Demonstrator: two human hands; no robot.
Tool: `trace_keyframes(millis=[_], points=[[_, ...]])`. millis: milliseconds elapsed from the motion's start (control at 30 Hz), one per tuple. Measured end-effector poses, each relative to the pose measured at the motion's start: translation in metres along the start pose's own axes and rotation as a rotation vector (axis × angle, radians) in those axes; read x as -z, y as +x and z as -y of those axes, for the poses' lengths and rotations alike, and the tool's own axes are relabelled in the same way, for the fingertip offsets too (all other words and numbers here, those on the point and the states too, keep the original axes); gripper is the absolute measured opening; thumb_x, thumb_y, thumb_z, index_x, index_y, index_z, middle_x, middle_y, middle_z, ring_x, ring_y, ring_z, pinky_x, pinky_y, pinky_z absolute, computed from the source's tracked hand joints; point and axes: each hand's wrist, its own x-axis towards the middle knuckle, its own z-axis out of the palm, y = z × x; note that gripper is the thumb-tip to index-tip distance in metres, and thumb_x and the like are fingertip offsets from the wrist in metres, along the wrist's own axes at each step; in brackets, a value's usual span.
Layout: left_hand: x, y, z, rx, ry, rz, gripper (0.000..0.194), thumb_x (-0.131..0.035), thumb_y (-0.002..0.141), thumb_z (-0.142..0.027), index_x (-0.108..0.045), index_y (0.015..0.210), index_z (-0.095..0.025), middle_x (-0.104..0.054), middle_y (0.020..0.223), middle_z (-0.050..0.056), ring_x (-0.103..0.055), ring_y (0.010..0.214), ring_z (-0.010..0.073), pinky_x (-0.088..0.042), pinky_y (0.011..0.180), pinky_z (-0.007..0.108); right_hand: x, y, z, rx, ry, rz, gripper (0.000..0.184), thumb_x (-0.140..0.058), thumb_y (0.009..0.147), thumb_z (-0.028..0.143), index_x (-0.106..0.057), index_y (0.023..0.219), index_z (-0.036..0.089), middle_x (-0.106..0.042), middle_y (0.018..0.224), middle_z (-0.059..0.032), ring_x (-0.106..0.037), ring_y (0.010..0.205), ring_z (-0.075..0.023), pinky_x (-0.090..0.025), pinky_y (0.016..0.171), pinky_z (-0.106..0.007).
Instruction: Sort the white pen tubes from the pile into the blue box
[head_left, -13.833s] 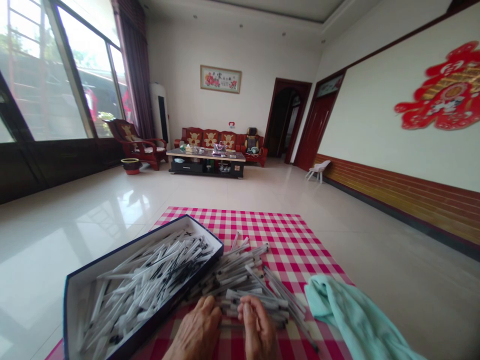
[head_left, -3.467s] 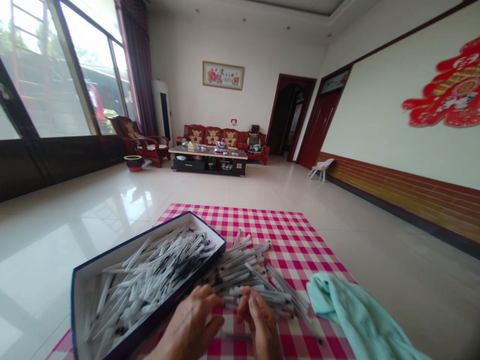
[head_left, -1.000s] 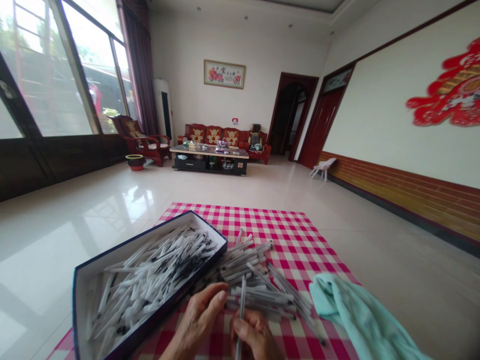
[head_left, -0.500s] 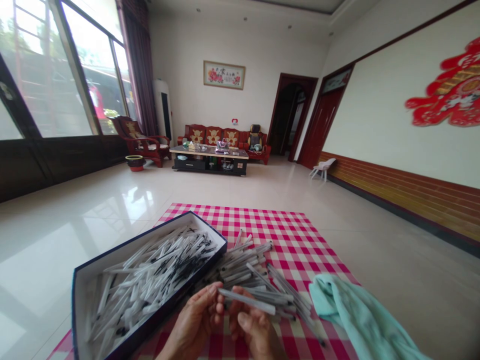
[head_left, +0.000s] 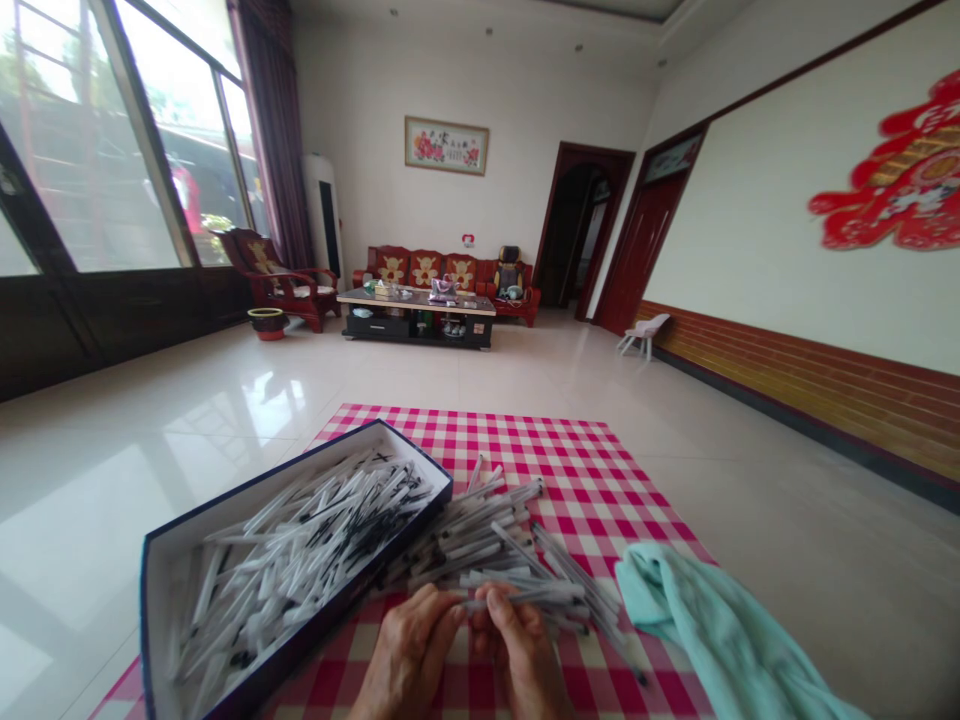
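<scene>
My left hand [head_left: 416,640] and my right hand [head_left: 517,640] are close together above the checked cloth, both with fingers closed. Between their fingertips runs a translucent whitish pen [head_left: 475,605], mostly covered by the fingers. Just beyond the hands lies a loose pile of similar pens [head_left: 487,530], several with dark ends. On the left, a dark-blue-edged box [head_left: 262,472] with a white inside holds a heap of pale pen tubes [head_left: 315,550] and thin dark parts.
A pink-and-white checked cloth [head_left: 600,470] covers the work surface. To the right lies a crumpled mint-green cloth [head_left: 697,610]. Farther off stand a low table [head_left: 416,320], a red wooden sofa [head_left: 397,265], a chair [head_left: 277,280] and a small stool [head_left: 643,335].
The pen, earlier showing much of its length and pointing right, is now mostly covered by my fingers. My left hand has turned and shifted right; my right thumb has moved up onto the pen.
</scene>
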Motion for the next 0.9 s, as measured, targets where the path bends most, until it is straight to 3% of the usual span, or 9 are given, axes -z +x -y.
trace_keyframes(millis=[100,167,333,400,533,667,767,900], points=[[-0.002,-0.004,-0.001,-0.063,0.114,-0.022,0.033,-0.041,0.092,-0.027,-0.057,0.065,-0.018,-0.053,0.060,0.000,-0.051,0.052,0.0098,-0.037,0.053,0.019,0.000,0.000,-0.001,-0.032,0.028,-0.012,0.028,-0.066,0.078,0.044,-0.067,0.078,0.016,-0.061,0.055,0.0006,-0.051,0.048,-0.0118,-0.038,0.047,-0.023],[-0.004,-0.005,-0.002,-0.006,0.089,-0.013,0.037,-0.039,0.093,-0.030,-0.053,0.061,-0.017,-0.051,0.057,0.000,-0.048,0.051,0.0098,-0.034,0.052,0.020,0.000,0.000,-0.003,-0.053,0.047,0.003,0.027,-0.066,0.079,0.043,-0.066,0.078,0.016,-0.061,0.055,0.0009,-0.052,0.048,-0.0116,-0.038,0.048,-0.023],[-0.010,-0.003,-0.002,0.465,-0.261,0.088,0.053,-0.033,0.090,-0.053,-0.044,0.051,-0.017,-0.036,0.044,-0.005,-0.033,0.041,0.0082,-0.024,0.042,0.021,0.000,-0.001,-0.002,-0.024,0.059,0.053,0.020,-0.067,0.079,0.037,-0.066,0.081,0.017,-0.061,0.059,0.0012,-0.053,0.052,-0.0123,-0.039,0.052,-0.024],[-0.010,-0.001,-0.003,0.549,-0.327,0.092,0.055,-0.033,0.087,-0.058,-0.045,0.052,-0.017,-0.033,0.043,-0.006,-0.030,0.040,0.0079,-0.022,0.040,0.021,-0.001,-0.001,0.000,-0.016,0.058,0.063,0.019,-0.068,0.078,0.037,-0.067,0.081,0.018,-0.061,0.060,0.0013,-0.053,0.053,-0.0129,-0.040,0.053,-0.025],[-0.005,0.000,-0.005,0.381,-0.212,-0.005,0.043,-0.043,0.087,-0.049,-0.056,0.064,-0.015,-0.043,0.054,-0.004,-0.038,0.050,0.0095,-0.029,0.047,0.019,-0.003,-0.002,0.006,-0.023,0.042,0.026,0.020,-0.068,0.077,0.038,-0.067,0.081,0.018,-0.062,0.062,0.0000,-0.054,0.054,-0.0143,-0.041,0.053,-0.027],[0.000,0.000,-0.007,0.229,-0.119,-0.031,0.030,-0.047,0.087,-0.040,-0.061,0.074,-0.016,-0.052,0.060,-0.002,-0.044,0.055,0.0107,-0.034,0.053,0.018,-0.004,-0.003,0.007,-0.028,0.013,0.008,0.023,-0.071,0.073,0.040,-0.068,0.080,0.018,-0.063,0.061,-0.0004,-0.055,0.054,-0.0155,-0.043,0.053,-0.028],[-0.003,-0.001,-0.004,0.231,-0.083,-0.050,0.032,-0.046,0.088,-0.038,-0.055,0.065,-0.017,-0.050,0.057,-0.003,-0.045,0.054,0.0104,-0.033,0.052,0.018,-0.004,-0.003,0.006,-0.022,0.015,0.008,0.022,-0.072,0.072,0.040,-0.069,0.079,0.020,-0.064,0.063,0.0006,-0.056,0.055,-0.0149,-0.044,0.055,-0.027],[-0.008,-0.001,0.000,0.344,-0.072,-0.047,0.042,-0.042,0.089,-0.041,-0.046,0.055,-0.017,-0.040,0.049,-0.005,-0.037,0.047,0.0087,-0.027,0.047,0.019,-0.003,-0.002,0.004,0.001,-0.028,0.004,0.022,-0.073,0.071,0.040,-0.069,0.079,0.020,-0.064,0.064,0.0007,-0.056,0.056,-0.0148,-0.044,0.056,-0.027]])
